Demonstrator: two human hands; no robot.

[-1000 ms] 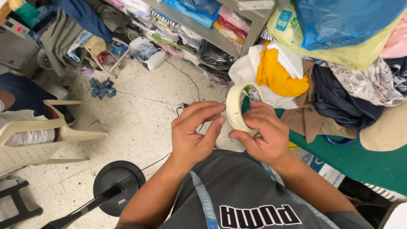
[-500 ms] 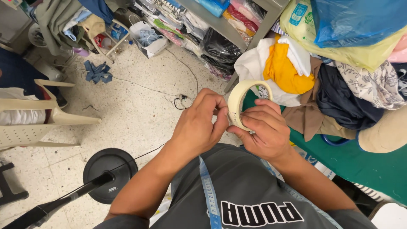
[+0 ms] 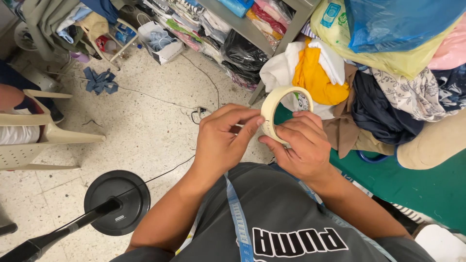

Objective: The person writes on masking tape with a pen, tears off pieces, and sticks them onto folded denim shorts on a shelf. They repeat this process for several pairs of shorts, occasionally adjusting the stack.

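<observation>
Item: roll of masking tape (image 3: 280,112), cream, thin-walled ring, held upright at chest height before the green table (image 3: 432,194). Right hand (image 3: 300,145) clamped on its lower rim; left hand (image 3: 224,138) pinching at its outer face. Risk: roll likely slips floorward if grip loosens

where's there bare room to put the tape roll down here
Bare green table shows right of the right hand, below the clothes pile. Open floor lies between the plastic chair, round stand base and shelf. Both hands grip the tape roll.
</observation>
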